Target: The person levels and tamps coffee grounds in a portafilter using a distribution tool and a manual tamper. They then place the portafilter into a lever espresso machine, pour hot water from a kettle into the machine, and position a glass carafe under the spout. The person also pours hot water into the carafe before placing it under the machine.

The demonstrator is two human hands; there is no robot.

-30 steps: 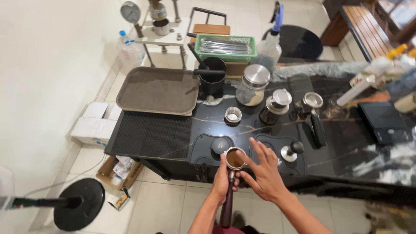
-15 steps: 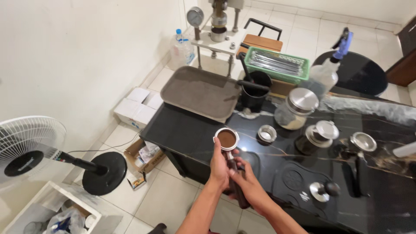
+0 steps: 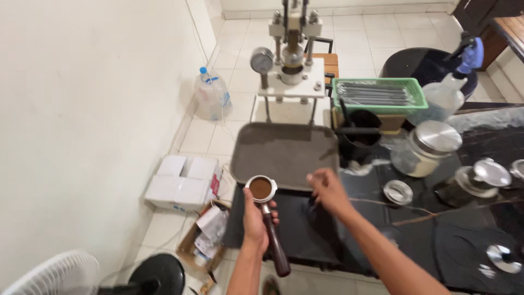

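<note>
Seen from the head camera, a person stands at the end of a black counter (image 3: pixel 305 229) and holds a portafilter (image 3: pixel 266 210) over its near left corner. The left hand (image 3: pixel 255 219) is clamped around the portafilter's dark handle, just below the metal basket, which sits level and is filled with brown ground coffee. The right hand (image 3: pixel 326 188) hovers to the right of the portafilter, fingers loosely curled and holding nothing, just over the near edge of a brown tray (image 3: pixel 284 153).

That tray lies on the counter directly beyond the portafilter. Beyond the tray stands a lever press (image 3: pixel 289 65) on a white base with a round pressure gauge. Right of the tray sits a black knock box (image 3: pixel 357 139), and behind it a green basket (image 3: pixel 379 94) of silver items. Farther right of the tray are a lidded glass jar (image 3: pixel 426 147), a spray bottle (image 3: pixel 450 87) and a small metal ring (image 3: pixel 397 191) lying on the counter.

On the tiled floor left of the tray stand a plastic water bottle (image 3: pixel 212 95) and white boxes (image 3: pixel 183 183); a white fan (image 3: pixel 60 273) shows at the lower left.
</note>
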